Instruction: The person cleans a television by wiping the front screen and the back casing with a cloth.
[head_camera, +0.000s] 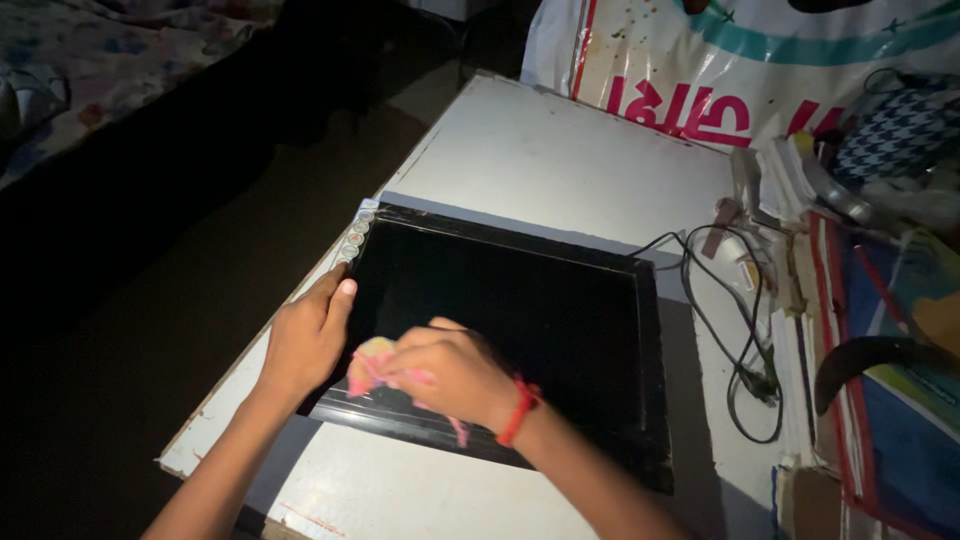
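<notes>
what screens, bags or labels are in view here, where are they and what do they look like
Screen: flat on the white table, black rectangle, dark, left hand on its edge, right hand pressing a pink cloth on it.
Printed bag: behind the table, white with pink lettering and a teal band.

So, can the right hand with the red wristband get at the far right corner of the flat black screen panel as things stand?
Probably yes. The right hand presses a pink cloth on the flat black screen panel near its left edge, and the glass toward that corner lies bare. The black cable sits beside the panel, not on it.
</notes>
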